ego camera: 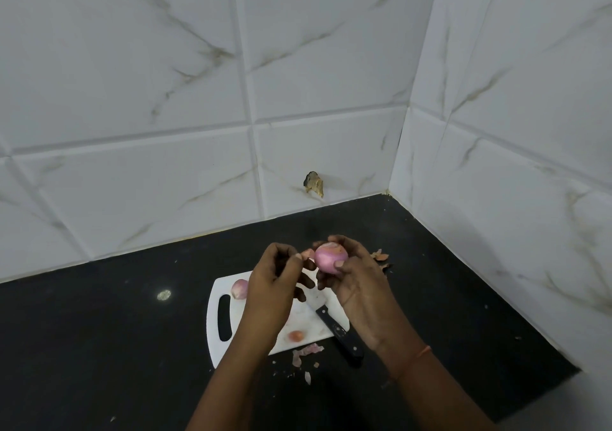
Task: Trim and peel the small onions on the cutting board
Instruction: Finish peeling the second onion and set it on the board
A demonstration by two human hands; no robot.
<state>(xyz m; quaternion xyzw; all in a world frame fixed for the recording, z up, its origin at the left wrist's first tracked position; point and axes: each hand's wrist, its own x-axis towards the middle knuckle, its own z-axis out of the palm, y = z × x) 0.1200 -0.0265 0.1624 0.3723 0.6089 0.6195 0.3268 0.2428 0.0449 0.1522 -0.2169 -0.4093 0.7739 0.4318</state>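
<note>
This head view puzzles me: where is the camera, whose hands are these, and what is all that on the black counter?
There is no machine here. A person wears one wide camera on the head, looking forward and down, so you see their own arms. The right hand holds a pink, mostly peeled onion. The left hand pinches a scrap of skin beside it. Below lies a white cutting board on the black counter, with another onion, a small cut piece and a black-handled knife, partly on the board. Loose peels lie at the board's near edge.
</note>
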